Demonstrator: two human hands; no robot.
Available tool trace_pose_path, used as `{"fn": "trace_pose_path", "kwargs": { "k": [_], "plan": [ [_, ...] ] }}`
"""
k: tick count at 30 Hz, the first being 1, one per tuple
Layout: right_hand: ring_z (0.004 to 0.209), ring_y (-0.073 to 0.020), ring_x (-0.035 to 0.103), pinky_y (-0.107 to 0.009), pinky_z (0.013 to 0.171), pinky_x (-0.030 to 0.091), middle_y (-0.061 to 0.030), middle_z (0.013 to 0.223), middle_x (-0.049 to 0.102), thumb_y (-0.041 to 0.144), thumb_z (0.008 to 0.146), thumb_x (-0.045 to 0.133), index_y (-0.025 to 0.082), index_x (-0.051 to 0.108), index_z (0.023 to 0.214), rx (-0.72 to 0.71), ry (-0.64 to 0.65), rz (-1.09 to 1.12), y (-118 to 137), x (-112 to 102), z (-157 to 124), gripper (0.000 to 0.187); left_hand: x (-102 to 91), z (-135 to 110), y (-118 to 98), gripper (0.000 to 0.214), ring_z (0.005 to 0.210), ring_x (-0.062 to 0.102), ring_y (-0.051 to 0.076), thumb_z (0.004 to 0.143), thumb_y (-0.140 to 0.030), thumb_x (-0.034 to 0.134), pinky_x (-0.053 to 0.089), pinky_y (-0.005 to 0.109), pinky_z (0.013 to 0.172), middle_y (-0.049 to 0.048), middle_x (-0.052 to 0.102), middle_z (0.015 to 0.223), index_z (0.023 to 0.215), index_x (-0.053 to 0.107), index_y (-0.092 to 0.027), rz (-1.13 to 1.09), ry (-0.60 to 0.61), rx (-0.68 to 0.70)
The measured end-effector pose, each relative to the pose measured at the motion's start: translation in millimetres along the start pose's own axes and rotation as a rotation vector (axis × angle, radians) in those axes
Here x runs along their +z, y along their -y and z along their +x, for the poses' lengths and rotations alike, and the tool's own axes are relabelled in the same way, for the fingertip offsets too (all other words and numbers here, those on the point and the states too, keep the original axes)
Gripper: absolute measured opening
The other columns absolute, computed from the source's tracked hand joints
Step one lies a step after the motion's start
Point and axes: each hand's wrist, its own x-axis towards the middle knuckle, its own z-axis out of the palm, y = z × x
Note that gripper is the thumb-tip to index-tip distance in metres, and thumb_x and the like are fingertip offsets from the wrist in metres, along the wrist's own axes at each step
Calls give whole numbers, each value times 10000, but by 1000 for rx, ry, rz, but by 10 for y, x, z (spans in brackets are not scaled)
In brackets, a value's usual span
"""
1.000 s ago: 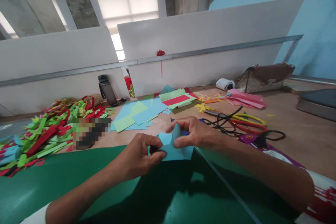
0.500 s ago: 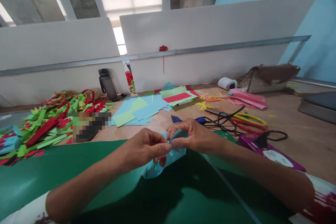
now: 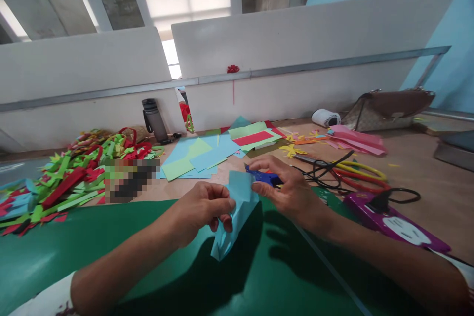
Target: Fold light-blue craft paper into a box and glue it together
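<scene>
Left hand (image 3: 199,211) pinches blue paper (image 3: 240,191) — right hand (image 3: 291,191) curves beside it, fingers parted.

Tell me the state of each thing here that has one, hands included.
left hand: pinching blue paper
blue paper: folded, held
right hand: open, fingers parted
bottle: standing, lid on
handbag: flap down
purple power strip: black plug inserted
white roll: on its side

Well beyond the left hand (image 3: 203,210) and left of it, a dark grey bottle (image 3: 156,126) stands near a white panel (image 3: 129,118). Far past the right hand (image 3: 287,190), a white roll (image 3: 322,117) lies just beside a brown-flapped handbag (image 3: 394,106). Right of that same hand sits a purple power strip (image 3: 370,215).
</scene>
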Motion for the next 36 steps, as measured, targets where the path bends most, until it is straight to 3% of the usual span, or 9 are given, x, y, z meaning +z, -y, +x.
{"fn": "trace_pose_path", "kwargs": {
  "k": [6,11,15,18,21,26,32,34,36],
  "plan": [
    [954,-181,578,-305,831,454,-60,991,632,192,794,580,196,560,961,-85,133,21,-78,119,-102,168,-25,64,56,209,421,360,34,605,-271,656,241,176,428,-48,493,508,600,497,-136,-90,-100,17],
    [973,-186,582,-319,855,459,-77,1013,634,162,784,583,195,555,1013,-139,142,-9,-125,201,-169,233,17,101,108,183,440,378,48,572,-249,647,248,181,430,-45,484,523,620,504,-144,-87,-99,-46],
    [1108,-222,512,-390,945,410,-104,1153,582,167,761,603,193,514,1145,-149,170,-38,-145,204,-181,396,29,91,131,186,478,377,60,564,-264,638,288,196,470,-41,470,534,609,505,-142,-35,-104,4],
    [1154,-239,469,-424,955,396,-116,1258,513,189,743,630,194,429,1267,-36,172,-42,-152,166,-137,562,7,74,136,191,517,399,74,589,-281,632,314,209,507,-37,475,563,638,509,-144,-14,-92,46],
    [910,-185,577,-356,788,489,-100,1181,561,211,778,591,207,429,1279,61,123,-3,-159,94,-57,527,-18,63,128,202,506,367,67,613,-296,634,269,200,483,-48,456,569,668,505,-150,28,-104,84],
    [581,-95,534,-276,585,490,-75,1061,622,260,739,637,200,429,1287,228,110,11,-109,-41,55,589,0,50,91,204,500,335,64,668,-321,602,244,196,464,-53,433,571,686,484,-156,135,-111,116],
    [407,-52,530,-226,369,420,-139,1201,546,242,739,605,240,248,1383,530,325,403,-51,-25,53,736,65,36,90,194,482,296,62,691,-332,569,230,188,444,-68,380,534,692,473,-163,210,-130,156],
    [412,-63,539,-208,364,412,-75,989,622,212,735,591,205,313,1348,575,382,475,-70,18,45,674,76,27,94,186,482,293,61,696,-325,567,227,187,445,-71,374,530,696,477,-161,219,-136,155],
    [408,-64,515,-189,378,414,31,693,582,171,719,580,163,403,1274,590,394,508,-99,55,43,582,82,16,86,185,478,290,58,698,-321,571,220,185,442,-74,375,531,712,488,-156,210,-129,131]
  ]
}}
